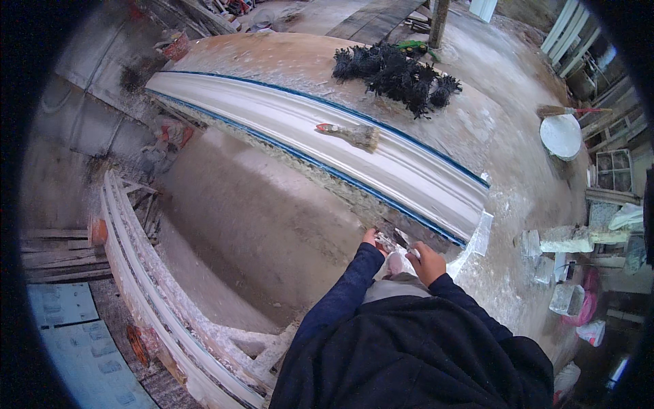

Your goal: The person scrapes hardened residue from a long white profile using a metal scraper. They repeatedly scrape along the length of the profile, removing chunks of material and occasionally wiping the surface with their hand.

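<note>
In front of my body, my right hand (428, 264) is closed round what looks like a small scraper (400, 237) with a dark blade. My left hand (370, 237) is closed beside it, at a pale, plaster-smeared thing too small to make out. Both hands are at the near right end of a long white ridged moulding strip (300, 126) with blue edges, which lies on the bench (252, 51). Across the strip rests a broad brush (354, 136) with a red-tipped handle, apart from both hands.
A tangle of black fibres (402, 75) lies at the bench's far side. To the left stands a curved whitish frame (143, 293). At right are a white round basin (561, 136), a broom (558, 110), a clear container (567, 300) and a pink hose coil (590, 296).
</note>
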